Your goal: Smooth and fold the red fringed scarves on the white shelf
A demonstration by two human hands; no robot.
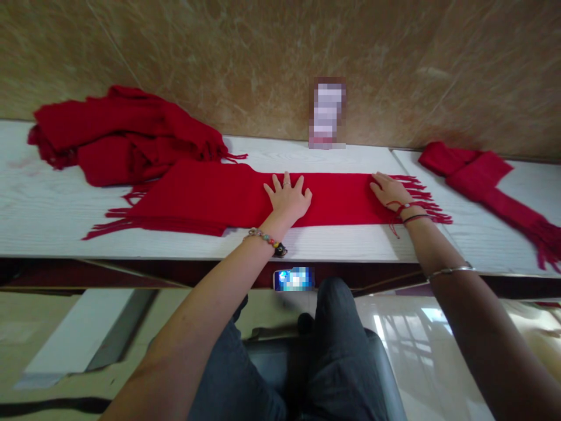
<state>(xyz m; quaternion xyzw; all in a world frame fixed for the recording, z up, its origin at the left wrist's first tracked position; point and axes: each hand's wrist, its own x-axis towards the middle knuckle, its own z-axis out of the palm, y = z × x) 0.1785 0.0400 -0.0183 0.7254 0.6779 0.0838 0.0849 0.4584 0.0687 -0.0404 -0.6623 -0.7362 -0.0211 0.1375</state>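
Observation:
A long red scarf (205,199) with fringed ends lies flat along the white table (52,216) in front of me. My left hand (288,196) rests on its middle, fingers spread and pressed flat. My right hand (390,190) lies flat on the scarf's right end, just beside the fringe (423,196), fingers stretched out. Neither hand holds anything. A beaded bracelet sits on my left wrist, with red cords and bangles on my right arm.
A heap of crumpled red scarves (123,134) lies at the back left. Another folded red scarf (491,181) lies at the right. A blurred small object (326,114) stands against the marble wall. A phone (293,279) rests on my lap below the table edge.

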